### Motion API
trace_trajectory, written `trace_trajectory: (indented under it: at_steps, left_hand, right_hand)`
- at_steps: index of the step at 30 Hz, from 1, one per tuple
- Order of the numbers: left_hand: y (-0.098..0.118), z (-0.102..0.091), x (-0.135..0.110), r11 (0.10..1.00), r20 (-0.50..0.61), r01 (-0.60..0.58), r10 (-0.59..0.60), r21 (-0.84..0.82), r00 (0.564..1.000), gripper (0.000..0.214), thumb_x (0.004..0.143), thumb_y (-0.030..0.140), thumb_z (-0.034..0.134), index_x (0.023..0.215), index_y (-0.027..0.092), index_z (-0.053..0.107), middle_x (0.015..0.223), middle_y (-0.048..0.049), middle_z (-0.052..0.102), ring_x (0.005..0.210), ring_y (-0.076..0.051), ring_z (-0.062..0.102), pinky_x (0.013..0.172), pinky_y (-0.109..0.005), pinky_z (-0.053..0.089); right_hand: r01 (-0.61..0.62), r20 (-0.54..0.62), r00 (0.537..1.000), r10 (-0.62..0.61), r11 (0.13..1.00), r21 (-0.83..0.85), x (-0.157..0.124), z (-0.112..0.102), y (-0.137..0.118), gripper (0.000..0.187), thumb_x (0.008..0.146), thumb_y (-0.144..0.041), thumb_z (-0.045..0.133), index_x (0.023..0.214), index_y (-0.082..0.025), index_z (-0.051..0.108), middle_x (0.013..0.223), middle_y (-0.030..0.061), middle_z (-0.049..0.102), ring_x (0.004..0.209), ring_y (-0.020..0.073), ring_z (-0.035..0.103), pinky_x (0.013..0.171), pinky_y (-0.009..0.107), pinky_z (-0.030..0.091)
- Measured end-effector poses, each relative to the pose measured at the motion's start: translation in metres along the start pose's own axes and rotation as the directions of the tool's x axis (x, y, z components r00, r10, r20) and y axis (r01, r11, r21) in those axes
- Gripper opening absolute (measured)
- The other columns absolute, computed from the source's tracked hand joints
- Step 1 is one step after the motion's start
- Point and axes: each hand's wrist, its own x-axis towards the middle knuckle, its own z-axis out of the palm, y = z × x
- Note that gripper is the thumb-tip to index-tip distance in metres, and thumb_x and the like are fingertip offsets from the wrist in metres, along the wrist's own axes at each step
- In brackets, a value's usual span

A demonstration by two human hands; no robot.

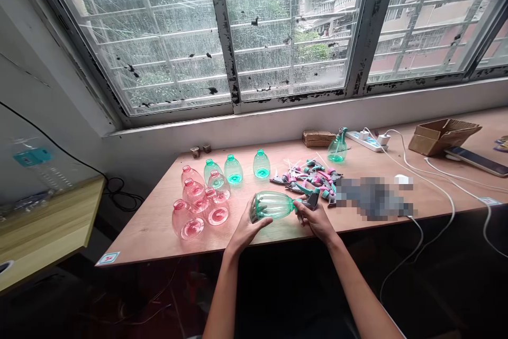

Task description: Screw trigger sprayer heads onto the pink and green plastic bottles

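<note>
A clear green spray bottle point(274, 205) lies sideways between my hands, just above the table's front edge. My left hand point(251, 222) is closed around its base end, thumb along the near side. At the neck, my right hand point(313, 216) grips the black and green spray head point(311, 200), which sits on the bottle's mouth; how tightly it is joined I cannot tell. Behind my right hand lies a pile of loose pink, green and black spray heads point(313, 175) with thin tubes. Several open pink bottles point(194, 196) and green bottles point(261, 164) stand to the left and behind.
A green bottle with a spray head point(337, 147) stands at the back, near a brown box point(318, 138) and a white power strip point(367, 141). Rightward are an open cardboard box point(440, 135), a phone point(478, 161) and white cables point(448, 193). A blurred patch covers something on the table.
</note>
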Motion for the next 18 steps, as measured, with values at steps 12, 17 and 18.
trace_trajectory:
  at_steps: [12, 17, 18]
  left_hand:
    - [-0.0022, -0.0013, -0.0003, 1.0, 0.065, -0.001, 0.002, -0.013, 0.998, 0.109, 0.07, 0.023, 0.085, 0.155, 0.031, 0.017, 0.147, -0.013, 0.047, 0.134, -0.03, 0.049, 0.114, -0.051, 0.038]
    - [0.001, -0.001, -0.0005, 0.999, 0.028, -0.021, 0.02, 0.048, 0.999, 0.099, 0.075, 0.035, 0.081, 0.154, 0.027, 0.023, 0.152, -0.0143, 0.043, 0.139, -0.033, 0.043, 0.116, -0.053, 0.033]
    - [0.0027, -0.0011, -0.0003, 0.998, 0.018, -0.027, 0.026, 0.061, 1.0, 0.09, 0.077, 0.039, 0.079, 0.152, 0.025, 0.03, 0.151, -0.0146, 0.045, 0.139, -0.034, 0.043, 0.117, -0.053, 0.031]
  right_hand:
    - [-0.008, -0.031, 0.999, 0.008, 1.0, 0.006, 0.0035, 0.0008, 0.0008, 0.043, 0.071, -0.054, 0.08, 0.085, -0.019, 0.059, 0.058, -0.0032, 0.059, 0.035, 0.009, 0.044, 0.031, 0.021, 0.027]
    - [-0.011, -0.018, 1.0, 0.011, 1.0, 0.015, 0.0014, 0.0006, 0.0001, 0.042, 0.072, -0.052, 0.08, 0.086, -0.019, 0.058, 0.057, -0.0046, 0.058, 0.037, 0.009, 0.046, 0.033, 0.02, 0.03]
    - [-0.014, -0.013, 1.0, 0.015, 1.0, 0.016, 0.001, 0.0005, -0.0001, 0.043, 0.071, -0.052, 0.081, 0.086, -0.019, 0.057, 0.056, -0.0048, 0.057, 0.037, 0.0091, 0.046, 0.033, 0.02, 0.031]
